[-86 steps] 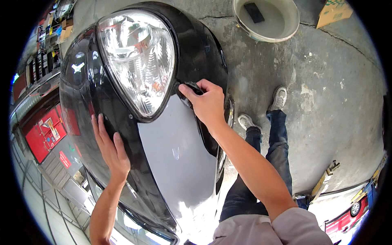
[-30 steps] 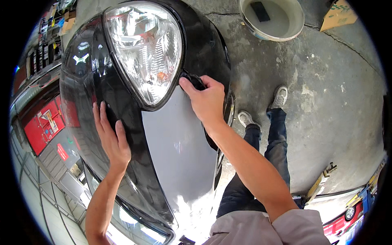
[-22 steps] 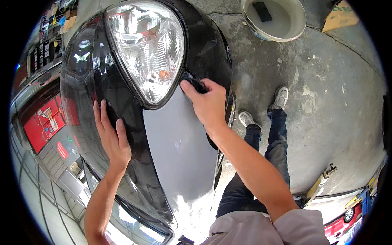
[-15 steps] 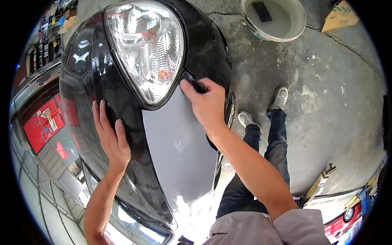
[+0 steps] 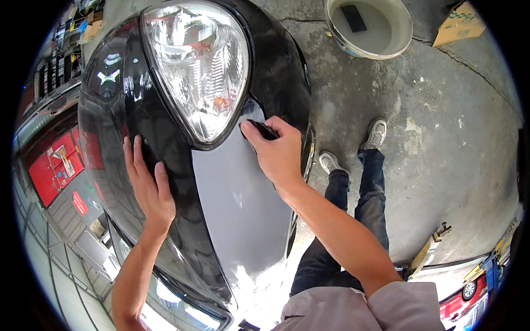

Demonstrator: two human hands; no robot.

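Note:
In my right hand (image 5: 282, 157) is a black sanding block (image 5: 264, 130), gripped between thumb and fingers. It rests on the upper part of a matte grey fender panel (image 5: 234, 198), just right of the headlight's lower tip. My left hand (image 5: 152, 187) lies flat on the glossy black hood (image 5: 165, 118), fingers stretched out and pointing away from me. Between hood and fender sits the clear headlight (image 5: 201, 71), with a small orange part inside. The block's underside is hidden against the panel.
A round bucket (image 5: 406, 48) of cloudy water, with a dark rectangular piece (image 5: 353, 18) in it, stands on the concrete floor. Beside it is a cardboard box (image 5: 459, 26). My legs are right of the car. A yellowish metal arm (image 5: 426, 252) lies at lower right.
My right hand has drawn the sanding block a little toward me along the fender, uncovering the grey tip beside the headlight. My left hand keeps its place on the hood.

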